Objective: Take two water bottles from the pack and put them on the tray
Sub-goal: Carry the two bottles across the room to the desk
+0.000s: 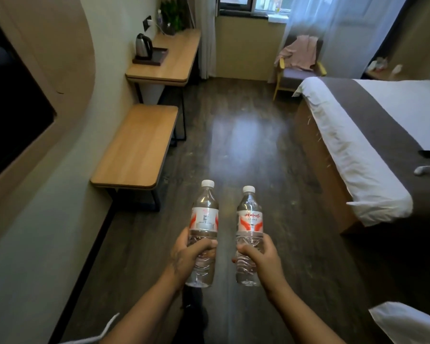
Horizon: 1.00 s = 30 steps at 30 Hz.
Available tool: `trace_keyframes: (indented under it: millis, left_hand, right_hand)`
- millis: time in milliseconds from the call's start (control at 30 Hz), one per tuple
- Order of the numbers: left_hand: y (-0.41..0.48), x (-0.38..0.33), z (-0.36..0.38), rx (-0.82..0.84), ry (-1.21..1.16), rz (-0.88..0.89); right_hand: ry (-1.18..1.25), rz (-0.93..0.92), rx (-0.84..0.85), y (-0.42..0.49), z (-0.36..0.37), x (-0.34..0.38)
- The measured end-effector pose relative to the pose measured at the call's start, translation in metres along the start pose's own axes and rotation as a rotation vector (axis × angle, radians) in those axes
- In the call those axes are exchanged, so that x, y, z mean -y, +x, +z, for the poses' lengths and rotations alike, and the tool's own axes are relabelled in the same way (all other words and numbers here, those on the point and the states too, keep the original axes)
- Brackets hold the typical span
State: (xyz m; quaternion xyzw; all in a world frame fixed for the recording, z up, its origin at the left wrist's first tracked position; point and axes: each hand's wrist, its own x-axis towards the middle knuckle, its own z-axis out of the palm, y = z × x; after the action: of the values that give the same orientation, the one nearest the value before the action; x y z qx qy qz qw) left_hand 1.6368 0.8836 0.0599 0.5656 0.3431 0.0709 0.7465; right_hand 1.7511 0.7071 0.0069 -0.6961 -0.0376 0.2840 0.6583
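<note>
Above the dark wood floor (pixel 246 145), the left hand (pixel 189 256) grips the left water bottle (pixel 204 219) around its lower half, and the right hand (pixel 261 256) grips the right water bottle (pixel 250 219) likewise. Both bottles stand upright, capped, side by side and apart. The dark tray (pixel 157 57), bearing a kettle (pixel 143 45), sits on the far table (pixel 174 63) by the left wall.

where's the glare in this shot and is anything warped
Head view: window light glares off the dark floor ahead of the two bottles; wide-angle lens bows the left wall and bed; the far desk's tray is dim but legible.
</note>
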Motion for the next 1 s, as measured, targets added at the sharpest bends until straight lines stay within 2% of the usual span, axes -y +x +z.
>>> trace_keyframes:
  millis: [467,667,733,800,867,1000]
  left_hand:
    - [0.365,-0.17,0.023,0.072,0.058,-0.043]
    - [0.512,-0.22,0.053,0.072,0.078,-0.036]
    - [0.53,-0.237,0.061,0.099,0.106,-0.017]
    - [0.628,-0.26,0.086,0.041,0.076,-0.039]
    - [0.644,-0.277,0.095,0.059,0.123,-0.019]
    - [0.74,-0.324,0.117,-0.002,0.092,-0.036]
  right_hand:
    - [0.028,0.051,-0.104,0.344,0.041,0.141]
    - [-0.008,0.052,-0.081,0.495,0.032,0.183]
    - [-0.015,0.028,-0.08,0.514,0.036,0.198]
    - [-0.012,0.039,-0.035,0.623,0.019,0.223]
    - [-0.066,0.038,-0.035,0.641,0.023,0.235]
    - [-0.084,0.049,-0.002,0.753,0.012,0.281]
